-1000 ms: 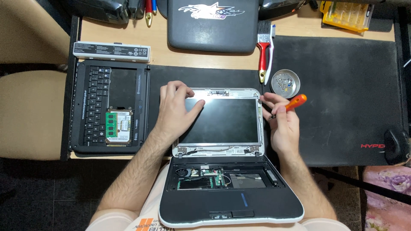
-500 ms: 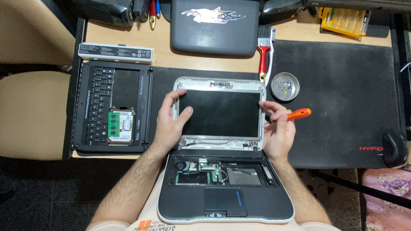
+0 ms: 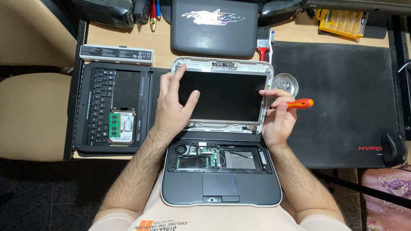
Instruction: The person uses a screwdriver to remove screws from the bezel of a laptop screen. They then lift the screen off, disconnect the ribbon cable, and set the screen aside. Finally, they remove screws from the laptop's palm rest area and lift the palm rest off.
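A small opened laptop lies in front of me, its keyboard removed and its inner boards showing. Its bare dark screen panel sits in a white lid frame with the bezel off. My left hand rests flat on the panel's left side, fingers spread, thumb on the glass. My right hand is at the panel's right edge and holds an orange-handled screwdriver, its tip pointing at that edge.
The removed keyboard lies to the left with green memory modules on it, a white battery behind it. A small metal dish of screws and a red brush sit by a black mat. A dark case is behind.
The laptop has come nearer in view and the screen stands more toward me. My left hand slid from the lid's top left down onto the panel. My right hand moved to its right edge.
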